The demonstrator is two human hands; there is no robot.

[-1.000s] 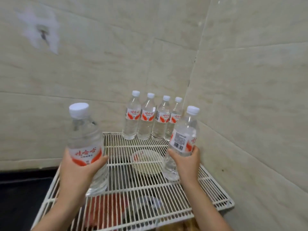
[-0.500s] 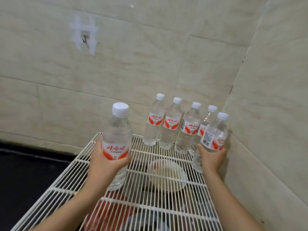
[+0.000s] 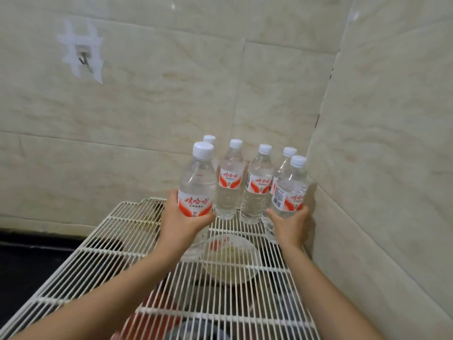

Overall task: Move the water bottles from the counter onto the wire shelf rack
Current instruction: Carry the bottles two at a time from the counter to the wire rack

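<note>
A white wire shelf rack (image 3: 117, 244) fills the lower middle, set into a tiled corner. Several clear water bottles with red-and-white labels and white caps stand in a row (image 3: 231, 182) at its back edge. My left hand (image 3: 183, 223) grips one more bottle (image 3: 196, 190) upright, in front of the row's left end. My right hand (image 3: 290, 224) grips another bottle (image 3: 289, 192) at the row's right end, close to the right wall, its base low against the rack wires.
Beige tiled walls (image 3: 380, 143) close the back and right sides. A taped hook (image 3: 83, 57) hangs on the back wall. Under the rack wires sit a pale bowl (image 3: 229, 263) and red and dark items. A dark surface (image 3: 24, 261) lies at the lower left.
My left hand has carried its bottle right and forward to the row's left end. The right hand's bottle has settled closer to the corner beside the row.
</note>
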